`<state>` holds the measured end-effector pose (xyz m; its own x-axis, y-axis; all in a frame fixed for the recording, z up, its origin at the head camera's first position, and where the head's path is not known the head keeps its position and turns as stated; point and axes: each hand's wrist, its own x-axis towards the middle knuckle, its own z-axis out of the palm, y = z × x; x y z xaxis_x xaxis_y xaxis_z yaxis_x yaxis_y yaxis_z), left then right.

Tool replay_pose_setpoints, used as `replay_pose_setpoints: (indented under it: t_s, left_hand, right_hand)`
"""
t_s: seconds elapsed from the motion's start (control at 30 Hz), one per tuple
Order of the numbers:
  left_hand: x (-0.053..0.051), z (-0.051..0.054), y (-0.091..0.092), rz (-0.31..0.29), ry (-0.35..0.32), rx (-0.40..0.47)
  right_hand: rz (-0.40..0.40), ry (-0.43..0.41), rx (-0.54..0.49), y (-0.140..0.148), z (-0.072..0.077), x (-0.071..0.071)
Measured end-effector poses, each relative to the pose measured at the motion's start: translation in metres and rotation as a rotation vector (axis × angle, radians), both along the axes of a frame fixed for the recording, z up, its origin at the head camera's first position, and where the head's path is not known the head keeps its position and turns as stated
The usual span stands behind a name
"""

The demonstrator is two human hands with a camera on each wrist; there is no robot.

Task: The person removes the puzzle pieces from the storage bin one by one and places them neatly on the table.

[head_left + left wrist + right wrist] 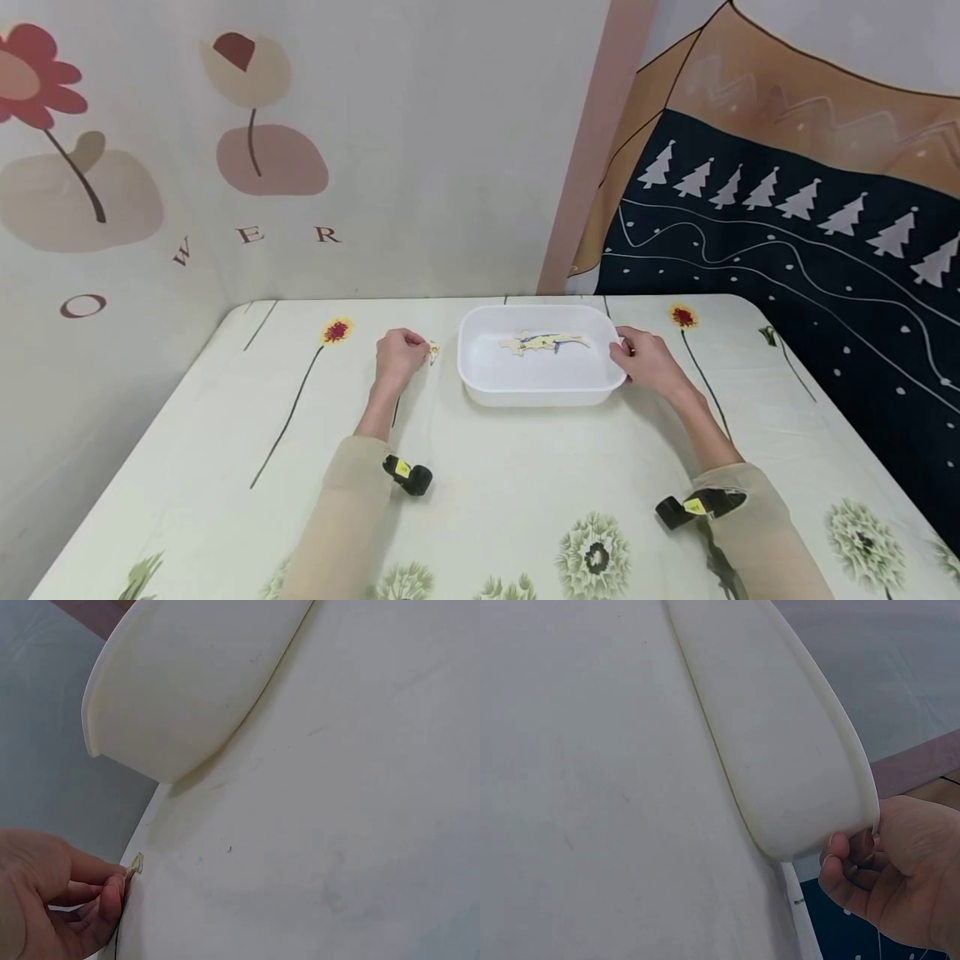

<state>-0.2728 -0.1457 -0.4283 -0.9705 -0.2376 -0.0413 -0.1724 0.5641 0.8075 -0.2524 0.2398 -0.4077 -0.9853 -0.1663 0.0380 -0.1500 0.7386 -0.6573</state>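
A white plastic basin [543, 398] stands on the table, with a flat cream-and-blue piece [546, 342], long and jagged-edged, lying on its floor. My right hand [654, 360] holds the basin's right end by the rim; in the right wrist view its fingers [838, 847] curl under the edge. Left of the basin, apart from it, my left hand [399, 357] pinches a small yellowish piece [434, 352] between thumb and fingertips. The same small piece [135, 864] shows edge-on in the left wrist view, so its shape cannot be made out.
A pale cloth with printed flowers covers the table [495, 475]. Behind it hangs a light curtain [420, 167] with flower prints, and to the right a dark cloth [750, 242] with tree prints. Each sleeve carries a small black camera, such as the left one [408, 475].
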Motion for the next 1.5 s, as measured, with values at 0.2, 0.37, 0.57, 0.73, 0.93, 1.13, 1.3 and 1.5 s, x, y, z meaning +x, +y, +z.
replay_pose_setpoints:
  t_s: [0.2,0.37,0.57,0.73,0.93,1.13,1.3,1.5]
  left_hand:
    - [0.002,-0.001,-0.002,-0.011,-0.005,0.021]
    - [0.003,-0.002,-0.004,-0.035,0.001,0.028]
    - [0.004,0.001,-0.004,-0.039,0.012,0.033]
    - [0.005,0.004,-0.002,-0.038,0.022,0.048]
    - [0.008,0.007,-0.001,-0.042,0.028,0.065]
    - [0.009,0.013,0.004,-0.069,0.090,0.082]
    - [0.011,0.024,0.015,-0.097,0.156,0.124]
    - [0.015,0.037,0.033,-0.145,0.218,0.151]
  right_hand:
    - [0.007,0.000,-0.015,-0.001,-0.002,-0.002]
    - [-0.001,0.011,-0.030,-0.001,-0.002,-0.001]
    - [-0.029,0.024,-0.044,-0.002,-0.001,-0.001]
    - [-0.049,0.019,-0.050,-0.002,0.000,-0.002]
    - [-0.060,0.005,-0.061,-0.002,0.001,-0.002]
    - [-0.064,-0.002,-0.066,-0.002,0.001,-0.001]
    - [-0.064,0.016,-0.064,-0.002,0.000,-0.001]
    - [-0.069,0.012,-0.066,-0.002,-0.001,-0.001]
